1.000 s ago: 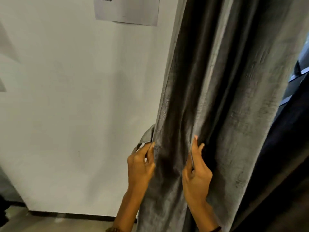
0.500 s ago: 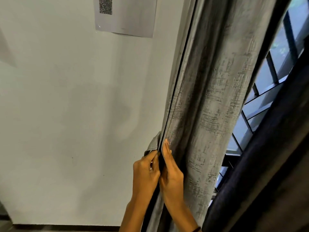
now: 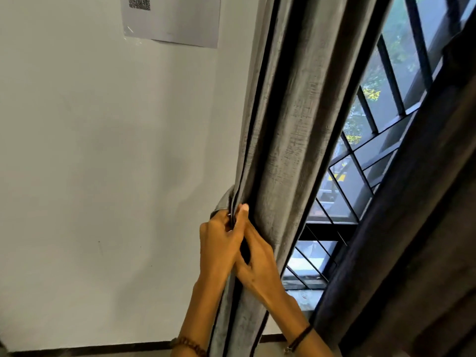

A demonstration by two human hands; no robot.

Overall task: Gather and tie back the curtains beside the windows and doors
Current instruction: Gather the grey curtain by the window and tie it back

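A grey curtain [image 3: 291,119] hangs gathered into a narrow bundle beside the window [image 3: 371,119]. My left hand [image 3: 219,243] grips the bundle's left edge, where a small grey fabric loop, maybe a tie-back [image 3: 224,200], sticks out. My right hand [image 3: 257,256] presses against the left one and pinches the curtain folds, with one fingertip raised at the top. Both hands meet at the bundle at about mid height.
A white wall [image 3: 116,163] lies to the left with a taped paper sheet [image 3: 172,19] bearing a QR code. A second, darker curtain [image 3: 417,240] hangs at the right. Black window bars [image 3: 391,81] show between the two curtains. A dark skirting [image 3: 103,349] runs along the floor.
The curtain has been drawn leftward into a tight bundle, uncovering the window. My right hand has moved left to join my left hand.
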